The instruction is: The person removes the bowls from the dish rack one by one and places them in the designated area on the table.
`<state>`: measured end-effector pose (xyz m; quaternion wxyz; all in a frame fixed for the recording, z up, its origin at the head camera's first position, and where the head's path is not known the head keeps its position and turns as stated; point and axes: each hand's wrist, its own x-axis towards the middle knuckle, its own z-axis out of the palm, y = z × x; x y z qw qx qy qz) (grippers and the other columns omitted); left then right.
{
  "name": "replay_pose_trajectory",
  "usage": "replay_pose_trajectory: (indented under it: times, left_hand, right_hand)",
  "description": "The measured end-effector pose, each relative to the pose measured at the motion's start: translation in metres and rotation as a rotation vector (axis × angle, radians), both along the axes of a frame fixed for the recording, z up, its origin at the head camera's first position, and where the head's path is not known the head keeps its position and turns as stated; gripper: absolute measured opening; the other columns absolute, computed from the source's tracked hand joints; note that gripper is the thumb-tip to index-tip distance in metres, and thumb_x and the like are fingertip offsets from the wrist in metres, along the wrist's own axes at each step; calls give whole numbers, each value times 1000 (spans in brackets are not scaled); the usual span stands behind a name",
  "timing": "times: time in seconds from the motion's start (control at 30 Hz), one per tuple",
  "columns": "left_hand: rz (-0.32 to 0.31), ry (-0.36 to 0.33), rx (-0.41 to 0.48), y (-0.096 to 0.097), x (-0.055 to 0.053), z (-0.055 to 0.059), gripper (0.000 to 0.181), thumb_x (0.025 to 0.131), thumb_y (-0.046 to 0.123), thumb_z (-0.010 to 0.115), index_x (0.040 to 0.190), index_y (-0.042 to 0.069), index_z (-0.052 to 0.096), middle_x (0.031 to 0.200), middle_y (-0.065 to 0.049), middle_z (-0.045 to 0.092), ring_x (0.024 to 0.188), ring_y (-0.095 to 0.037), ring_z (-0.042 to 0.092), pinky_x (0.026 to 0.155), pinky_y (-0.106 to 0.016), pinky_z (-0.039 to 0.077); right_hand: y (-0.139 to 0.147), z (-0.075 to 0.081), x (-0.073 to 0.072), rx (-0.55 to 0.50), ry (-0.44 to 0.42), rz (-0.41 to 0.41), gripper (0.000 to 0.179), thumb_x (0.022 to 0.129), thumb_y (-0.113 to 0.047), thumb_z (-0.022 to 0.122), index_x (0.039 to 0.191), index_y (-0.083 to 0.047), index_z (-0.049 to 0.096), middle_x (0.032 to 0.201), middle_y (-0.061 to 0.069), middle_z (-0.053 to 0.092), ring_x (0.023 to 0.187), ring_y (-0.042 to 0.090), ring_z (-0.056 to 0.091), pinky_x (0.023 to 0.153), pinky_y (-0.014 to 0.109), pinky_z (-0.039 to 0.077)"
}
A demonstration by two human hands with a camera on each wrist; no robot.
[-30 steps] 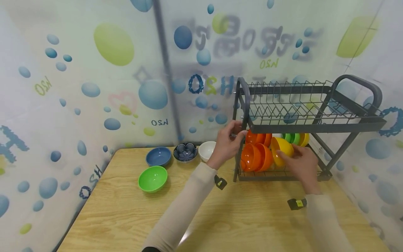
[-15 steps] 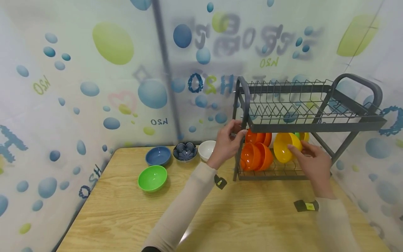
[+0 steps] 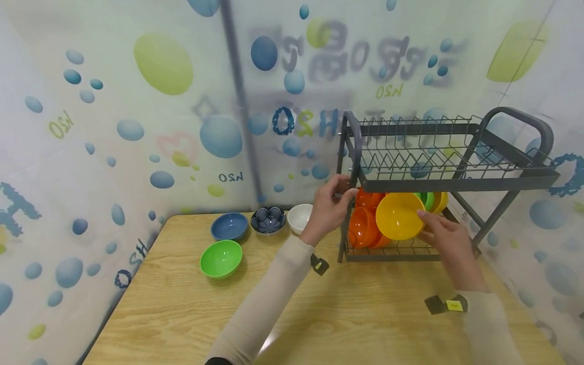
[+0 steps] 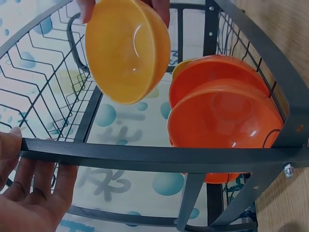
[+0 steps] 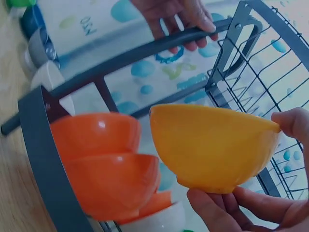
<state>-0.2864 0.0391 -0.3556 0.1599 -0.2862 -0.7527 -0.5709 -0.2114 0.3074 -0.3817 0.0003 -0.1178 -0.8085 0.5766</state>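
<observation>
My right hand (image 3: pixel 449 246) pinches a yellow bowl (image 3: pixel 398 217) at its right side, thumb at the rim and fingers near the foot in the right wrist view (image 5: pixel 260 208). The bowl is tilted, its inside facing the head camera, in front of the lower tier. My left hand (image 3: pixel 330 209) grips the left upright of the dark two-tier dish rack (image 3: pixel 456 185), its thumb and fingers on either side of the bar. Orange bowls (image 4: pixel 222 113) stand on edge at the lower tier's left. Green bowls (image 3: pixel 429 200) and another yellow bowl (image 3: pixel 440 202) show partly behind.
Left of the rack, on the wooden table (image 3: pixel 182 314), sit a blue bowl (image 3: pixel 229 226), a green bowl (image 3: pixel 221 259), a dark patterned bowl (image 3: pixel 268 221) and a white bowl (image 3: pixel 298 217). A patterned curtain (image 3: pixel 191 126) hangs behind. The rack's upper tier overhangs the bowls.
The yellow bowl has come up out of the lower tier and turned to show its inside. It went right, then left in front of the orange bowls. My left hand has stayed put.
</observation>
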Motion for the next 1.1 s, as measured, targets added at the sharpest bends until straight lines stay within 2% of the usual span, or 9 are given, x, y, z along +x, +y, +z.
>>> replay_pose_trajectory:
  times: [0.07,0.17,0.27,0.4,0.53,0.63,0.7,0.9,1.1]
  left_hand:
    - [2,-3,-2,0,0,0,23,103,21,64,123,11,63,102,-9,71,88,-15,64,75,-18,56]
    - [-3,-7,-6,-1,0,0,24,103,23,63,125,11,62,105,-9,72,91,-16,66,78,-19,57]
    - [-16,-17,-4,-3,-2,-1,26,104,25,62,126,12,62,108,-9,73,94,-17,67,82,-20,58]
    - [-34,-13,5,-7,-3,-3,30,104,27,62,130,12,63,112,-9,73,97,-17,68,84,-21,58]
    - [-49,6,16,-13,-2,-8,35,103,28,64,134,13,63,111,-9,73,94,-18,68,82,-22,58]
    - [-40,5,7,-20,0,-15,37,102,29,65,136,14,62,109,-6,72,96,-17,68,85,-23,59]
    - [-25,20,-13,-26,3,-19,38,101,29,66,137,16,62,111,-5,72,101,-17,69,90,-25,59]
    - [-38,166,-86,-46,17,-22,42,96,22,74,136,13,63,124,-11,69,116,-29,65,102,-39,55]
    - [-38,285,-261,-67,46,-21,50,90,28,80,136,17,63,134,-1,64,128,-19,55,111,-38,47]
  right_hand:
    - [-2,-1,0,-2,-4,20,94,93,-77,46,156,-6,41,156,14,46,134,25,53,119,55,38]
    - [-7,-2,0,-22,22,53,91,95,-74,47,153,-4,45,144,0,58,120,4,59,106,30,52]
    - [-13,-3,1,-59,33,87,88,96,-70,49,152,-3,45,127,-17,66,106,-8,61,103,27,53]
    - [-21,-3,4,-131,58,152,83,99,-64,51,152,0,46,114,-27,69,103,-9,63,109,36,50]
    - [-28,-3,9,-273,127,237,54,105,-50,53,135,-8,65,110,-23,72,104,-3,66,92,20,58]
    - [-34,-2,13,-367,145,273,31,106,-42,54,115,-21,76,108,-19,74,101,1,67,87,19,58]
    - [-37,-1,15,-394,137,275,27,107,-41,54,107,-26,76,106,-17,74,98,3,68,86,20,59]
    - [-49,3,19,-439,76,292,34,107,-42,52,123,-16,66,111,-14,69,100,6,67,90,21,59]
    - [-64,-1,23,-513,50,385,38,110,-41,44,134,-13,54,118,-8,65,103,12,66,93,27,60]
